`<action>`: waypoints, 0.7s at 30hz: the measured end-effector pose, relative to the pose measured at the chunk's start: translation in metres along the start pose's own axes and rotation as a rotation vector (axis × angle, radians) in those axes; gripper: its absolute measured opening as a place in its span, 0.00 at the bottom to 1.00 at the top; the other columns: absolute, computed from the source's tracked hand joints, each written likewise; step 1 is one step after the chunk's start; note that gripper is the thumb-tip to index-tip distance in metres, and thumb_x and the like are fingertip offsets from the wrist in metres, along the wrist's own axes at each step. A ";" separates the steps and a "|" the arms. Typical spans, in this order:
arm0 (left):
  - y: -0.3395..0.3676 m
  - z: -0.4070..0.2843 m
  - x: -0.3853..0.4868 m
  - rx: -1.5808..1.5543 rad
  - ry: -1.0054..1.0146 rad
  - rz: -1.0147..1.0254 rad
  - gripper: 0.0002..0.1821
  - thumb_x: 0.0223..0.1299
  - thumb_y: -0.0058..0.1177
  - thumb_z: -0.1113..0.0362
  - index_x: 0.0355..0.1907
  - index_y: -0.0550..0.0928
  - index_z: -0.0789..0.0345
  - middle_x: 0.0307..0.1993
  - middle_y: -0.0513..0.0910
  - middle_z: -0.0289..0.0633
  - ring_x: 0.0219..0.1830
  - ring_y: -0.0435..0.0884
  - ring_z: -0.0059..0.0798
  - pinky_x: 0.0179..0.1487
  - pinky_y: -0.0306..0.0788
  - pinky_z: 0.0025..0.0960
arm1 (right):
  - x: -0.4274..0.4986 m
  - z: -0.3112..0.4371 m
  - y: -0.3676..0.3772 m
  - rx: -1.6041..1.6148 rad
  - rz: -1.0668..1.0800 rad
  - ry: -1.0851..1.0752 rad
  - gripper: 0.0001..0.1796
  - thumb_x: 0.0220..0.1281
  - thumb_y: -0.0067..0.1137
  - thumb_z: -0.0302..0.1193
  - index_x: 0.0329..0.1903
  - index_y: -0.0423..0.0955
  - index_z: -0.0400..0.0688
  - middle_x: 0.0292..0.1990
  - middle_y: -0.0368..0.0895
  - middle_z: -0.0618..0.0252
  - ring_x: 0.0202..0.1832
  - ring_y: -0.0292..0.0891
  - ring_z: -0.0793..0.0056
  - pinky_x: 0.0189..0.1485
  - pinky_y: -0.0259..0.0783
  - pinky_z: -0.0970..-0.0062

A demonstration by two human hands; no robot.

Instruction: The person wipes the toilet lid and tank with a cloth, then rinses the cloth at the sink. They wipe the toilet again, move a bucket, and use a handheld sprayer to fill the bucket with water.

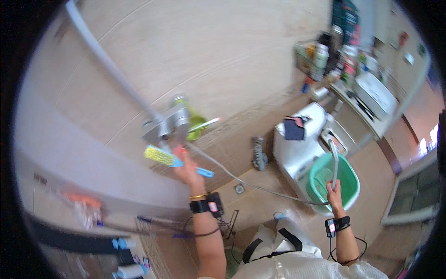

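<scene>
My left hand [190, 171] is closed on a blue-handled scrub brush [163, 157] with yellow bristles, close below the metal shower mixer [170, 125] on the wall. A green holder [195, 118] with a white-handled item in it hangs beside the mixer. On the right, my right hand [334, 197] grips a handheld shower head [334, 160] by its handle, over a green plastic basin [350, 174]. The grey shower hose [240, 179] runs from the mixer to this hand. Whether water flows cannot be told.
A white toilet [285, 150] with dark cloths on it stands behind the basin. A floor drain [239, 188] lies below the hose. A washbasin [374, 94] on a counter, with bottles nearby, is at the upper right. Cables hang from both wrists.
</scene>
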State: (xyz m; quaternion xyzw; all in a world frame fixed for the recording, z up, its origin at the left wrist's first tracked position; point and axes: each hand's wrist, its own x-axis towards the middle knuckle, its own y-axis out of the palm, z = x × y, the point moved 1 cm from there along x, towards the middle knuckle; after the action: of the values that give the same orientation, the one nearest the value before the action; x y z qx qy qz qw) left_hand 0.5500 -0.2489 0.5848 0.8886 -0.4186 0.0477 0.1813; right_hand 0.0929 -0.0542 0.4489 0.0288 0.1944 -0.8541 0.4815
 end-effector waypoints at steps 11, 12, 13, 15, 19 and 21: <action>0.019 0.028 0.050 -0.046 -0.077 -0.040 0.10 0.60 0.58 0.62 0.29 0.74 0.64 0.15 0.59 0.27 0.15 0.54 0.14 0.18 0.48 0.23 | -0.022 -0.153 -0.050 -0.023 -0.556 0.338 0.24 0.69 0.44 0.46 0.44 0.65 0.34 0.31 0.72 0.52 0.37 0.70 0.56 0.46 0.66 0.60; 0.019 0.027 0.049 -0.026 -0.057 -0.057 0.11 0.60 0.59 0.62 0.29 0.73 0.63 0.16 0.59 0.26 0.16 0.54 0.14 0.19 0.48 0.23 | -0.023 -0.157 -0.049 0.036 -0.521 0.315 0.22 0.69 0.45 0.46 0.43 0.64 0.36 0.30 0.71 0.55 0.35 0.70 0.59 0.41 0.68 0.61; 0.022 0.026 0.046 0.001 -0.051 -0.100 0.12 0.59 0.60 0.61 0.28 0.73 0.63 0.16 0.59 0.26 0.16 0.55 0.14 0.19 0.48 0.23 | -0.021 -0.160 -0.049 0.131 -0.496 0.385 0.22 0.69 0.45 0.46 0.42 0.63 0.37 0.29 0.70 0.58 0.33 0.70 0.62 0.36 0.69 0.62; 0.025 0.024 0.043 0.053 -0.056 -0.182 0.13 0.57 0.61 0.60 0.28 0.72 0.62 0.16 0.60 0.26 0.16 0.55 0.14 0.19 0.48 0.23 | -0.022 -0.164 -0.049 0.305 -0.433 0.452 0.19 0.67 0.47 0.48 0.42 0.61 0.44 0.29 0.68 0.64 0.24 0.66 0.75 0.21 0.67 0.71; 0.024 0.022 0.044 0.144 -0.049 -0.277 0.14 0.53 0.65 0.59 0.31 0.74 0.62 0.17 0.60 0.26 0.16 0.55 0.15 0.20 0.49 0.24 | -0.017 -0.168 -0.057 0.416 -0.393 0.555 0.17 0.65 0.52 0.42 0.42 0.60 0.44 0.30 0.67 0.64 0.27 0.67 0.74 0.23 0.71 0.71; 0.017 0.025 0.054 0.216 -0.056 -0.298 0.16 0.52 0.66 0.57 0.34 0.76 0.63 0.17 0.60 0.26 0.17 0.55 0.16 0.20 0.49 0.24 | -0.010 -0.169 -0.061 0.439 -0.398 0.630 0.17 0.64 0.55 0.39 0.42 0.59 0.44 0.32 0.67 0.63 0.29 0.68 0.72 0.25 0.73 0.70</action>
State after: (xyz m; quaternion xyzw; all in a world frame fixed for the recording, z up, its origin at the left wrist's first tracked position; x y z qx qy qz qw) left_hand 0.5700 -0.3066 0.5792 0.9560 -0.2798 0.0401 0.0781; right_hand 0.0241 0.0427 0.3137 0.3517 0.1474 -0.9009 0.2071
